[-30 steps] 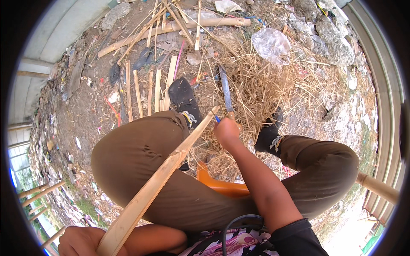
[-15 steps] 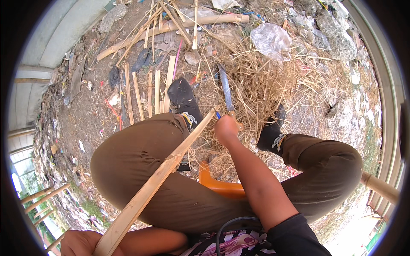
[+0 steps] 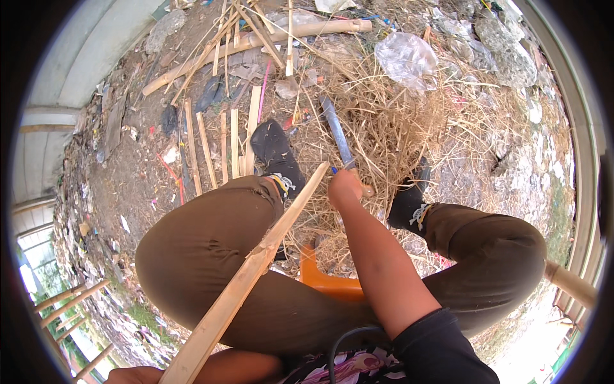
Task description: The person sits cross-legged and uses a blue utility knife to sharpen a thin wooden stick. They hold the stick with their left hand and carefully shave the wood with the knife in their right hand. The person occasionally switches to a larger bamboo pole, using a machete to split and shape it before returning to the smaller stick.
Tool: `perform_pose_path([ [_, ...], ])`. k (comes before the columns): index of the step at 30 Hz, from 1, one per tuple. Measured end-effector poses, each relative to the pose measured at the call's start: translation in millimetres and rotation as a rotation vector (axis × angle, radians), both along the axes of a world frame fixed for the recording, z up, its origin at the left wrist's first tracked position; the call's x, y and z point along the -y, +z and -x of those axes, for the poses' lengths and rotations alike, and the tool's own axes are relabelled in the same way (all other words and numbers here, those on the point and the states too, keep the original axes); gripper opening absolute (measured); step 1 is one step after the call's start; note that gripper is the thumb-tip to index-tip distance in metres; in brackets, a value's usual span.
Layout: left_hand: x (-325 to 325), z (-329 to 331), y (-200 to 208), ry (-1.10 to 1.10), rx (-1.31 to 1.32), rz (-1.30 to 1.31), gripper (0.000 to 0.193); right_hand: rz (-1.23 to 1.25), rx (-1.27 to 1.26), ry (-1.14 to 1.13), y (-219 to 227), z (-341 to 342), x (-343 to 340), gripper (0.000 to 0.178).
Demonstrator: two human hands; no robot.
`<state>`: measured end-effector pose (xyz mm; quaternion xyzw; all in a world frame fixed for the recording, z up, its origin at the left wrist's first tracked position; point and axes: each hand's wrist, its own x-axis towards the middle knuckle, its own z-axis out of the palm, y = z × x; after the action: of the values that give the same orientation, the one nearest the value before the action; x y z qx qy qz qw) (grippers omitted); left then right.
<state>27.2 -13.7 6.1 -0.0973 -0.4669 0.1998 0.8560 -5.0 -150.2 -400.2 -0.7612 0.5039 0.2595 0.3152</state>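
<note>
Clasping split-bamboo strip (image 3: 244, 280) low in left hand (image 3: 134, 376); slanting it forward-right to just ahead-left of right hand (image 3: 345, 189), nearer the tip; cannot tell right fingers' closure.

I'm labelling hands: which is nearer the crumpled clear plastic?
Right: the right hand, gripping the knife, is below the plastic in view; the left hand, holding the bamboo strip, is farther, lower left.

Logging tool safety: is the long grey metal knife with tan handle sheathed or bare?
Bare: uncovered metal shows on the knife beyond the right hand.
</note>
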Motion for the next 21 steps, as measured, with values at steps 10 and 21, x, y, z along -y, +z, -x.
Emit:
perform_pose_path([
  [10,-57.3,10.0,8.2,0.48,-0.564,-0.737,0.051,-0.126,0.384,0.139,91.0,23.4,-16.5,0.037],
  [21,-40.9,39.9,15.8,0.548,-0.803,-0.696,0.062,-0.081,0.835,0.227,205.5,74.2,-78.4,0.022],
])
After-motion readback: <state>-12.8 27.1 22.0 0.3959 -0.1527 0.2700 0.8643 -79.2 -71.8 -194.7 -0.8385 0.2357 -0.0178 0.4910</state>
